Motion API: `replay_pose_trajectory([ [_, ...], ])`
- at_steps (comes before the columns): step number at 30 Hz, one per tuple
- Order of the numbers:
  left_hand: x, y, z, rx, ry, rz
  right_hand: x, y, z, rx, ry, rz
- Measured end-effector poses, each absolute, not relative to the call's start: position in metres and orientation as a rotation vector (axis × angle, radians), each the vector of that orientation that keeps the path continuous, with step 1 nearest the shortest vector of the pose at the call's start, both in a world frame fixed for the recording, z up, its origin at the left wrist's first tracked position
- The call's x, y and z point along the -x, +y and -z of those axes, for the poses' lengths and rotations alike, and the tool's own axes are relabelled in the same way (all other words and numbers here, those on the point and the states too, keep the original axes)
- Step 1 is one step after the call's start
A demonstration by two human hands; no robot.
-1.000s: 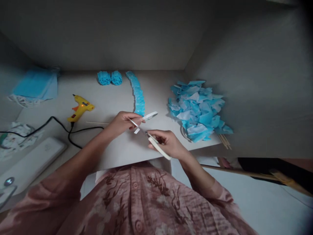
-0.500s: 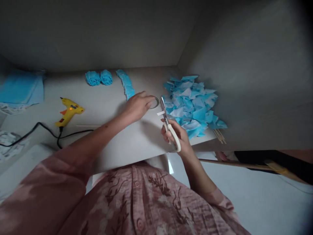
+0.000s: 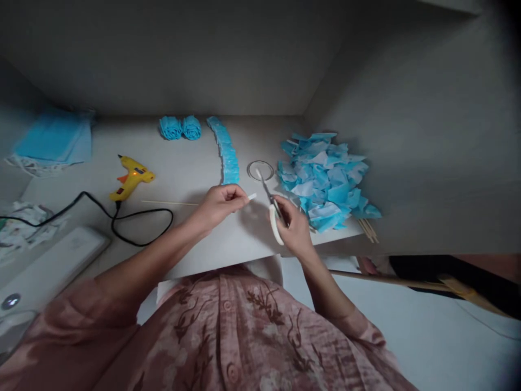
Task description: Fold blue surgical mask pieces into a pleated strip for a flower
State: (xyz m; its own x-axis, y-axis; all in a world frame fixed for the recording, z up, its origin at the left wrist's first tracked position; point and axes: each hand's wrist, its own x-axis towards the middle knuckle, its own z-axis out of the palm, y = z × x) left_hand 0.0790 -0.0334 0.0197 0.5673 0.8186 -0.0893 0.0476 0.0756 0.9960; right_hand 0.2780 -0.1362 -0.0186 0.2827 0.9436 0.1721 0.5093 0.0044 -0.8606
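Between thumb and fingers, my left hand (image 3: pixel 223 205) pinches a small white strip (image 3: pixel 252 196) that looks like tape. A pair of scissors (image 3: pixel 275 225) with white handles is gripped in my right hand (image 3: pixel 295 225), blades pointing up and away from me. Just beyond the blade tips, a thin ring (image 3: pixel 249 171), perhaps a tape roll's core, lies flat on the table. A pleated blue strip (image 3: pixel 225 146) runs from the back toward my left hand. Right of the scissors is a heap of blue and white fabric pieces (image 3: pixel 325 174).
Two blue rolled flowers (image 3: pixel 170 128) sit at the back. At left are a yellow glue gun (image 3: pixel 132 176) with its black cord (image 3: pixel 97 203), blue face masks (image 3: pixel 51 138) and a white device (image 3: pixel 61 266). Wooden sticks (image 3: pixel 368 231) poke over the right edge.
My left hand has let go of the ring, which now lies on the table. It has moved nearer to me with the white strip, which was at the scissor blades before.
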Motion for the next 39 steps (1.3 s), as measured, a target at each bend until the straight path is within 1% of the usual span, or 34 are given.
replay_pose_trajectory([
  [2, -0.068, -0.035, -0.017, -1.376, 0.851, -0.671, -0.284, -0.131, 0.019, 1.825, -1.408, -0.317],
  [4, -0.06, -0.035, -0.015, -1.35, 0.878, -0.666, -0.287, -0.123, 0.015, 2.008, -1.577, -0.143],
  [9, -0.05, -0.035, -0.016, -1.326, 0.885, -0.719, -0.281, -0.105, -0.006, 2.304, -2.047, 0.05],
  [13, -0.047, -0.035, -0.015, -1.366, 0.882, -0.77, -0.275, -0.097, -0.027, 2.404, -2.115, 0.137],
  [15, -0.045, -0.035, -0.013, -1.394, 0.871, -0.796, -0.27, -0.096, -0.038, 2.245, -2.082, 0.016],
  [19, -0.041, -0.035, -0.009, -1.45, 0.819, -0.836, -0.251, -0.093, -0.05, 1.643, -1.906, -0.58],
  [21, -0.039, -0.036, -0.008, -1.47, 0.806, -0.85, -0.241, -0.089, -0.05, 1.515, -1.801, -0.736],
  [24, -0.038, -0.037, -0.009, -1.488, 0.813, -0.859, -0.229, -0.084, -0.044, 1.467, -1.714, -0.755],
  [29, -0.024, -0.025, -0.021, -1.47, 0.898, -0.859, -0.225, -0.082, -0.041, 1.392, -1.601, -0.514],
  [32, -0.005, -0.009, -0.023, -1.65, 1.019, -0.909, -0.231, -0.083, -0.044, 1.374, -1.471, -0.434],
  [34, 0.007, 0.0, -0.017, -1.953, 1.095, -0.808, -0.236, -0.084, -0.045, 1.383, -1.407, -0.484],
  [37, 0.018, 0.007, 0.002, -2.472, 1.136, -0.484, -0.242, -0.086, -0.04, 1.39, -1.355, -0.582],
  [39, 0.02, 0.009, 0.014, -2.643, 1.158, -0.319, -0.244, -0.087, -0.035, 1.374, -1.332, -0.62],
])
